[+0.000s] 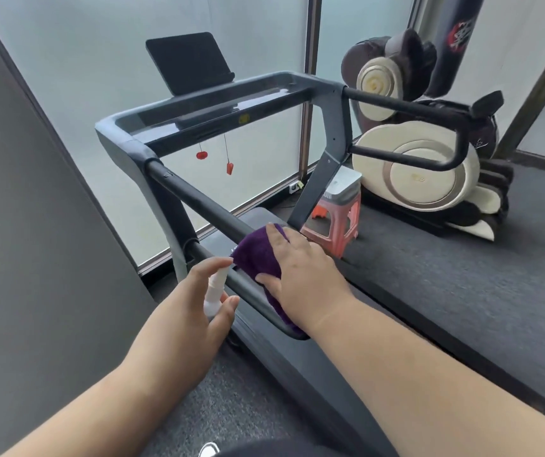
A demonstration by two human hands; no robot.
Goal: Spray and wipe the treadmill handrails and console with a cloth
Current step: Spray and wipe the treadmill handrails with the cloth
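The purple cloth (pixel 258 258) lies draped over the near end of the treadmill's left handrail (pixel 198 206), just where the dark bar bends down. The right hand (pixel 301 272) lies on top of it, fingers straight and pointing to the far side, palm pressing the cloth against the rail; the cloth shows beyond the fingertips on the far side and to the left of the thumb, and its near edge hangs under the wrist. Just to the left, touching nothing but the hand that holds it, is a small white spray bottle (pixel 215 291), upright and slightly tilted, its nozzle close to the cloth's left edge. The left hand (pixel 195 311) grips it, fingers curled round the body, forefinger on top of the sprayer, thumb at the near side. Farther off, the handrail runs up to the console (pixel 205 110), with a dark tablet (pixel 188 65) standing on its far edge and a red safety clip (pixel 230 168) dangling beneath. The right handrail (pixel 406 108) loops out to the right. Beyond it stand a pink stool (pixel 338 222) and a massage chair (pixel 422 153) on grey carpet.
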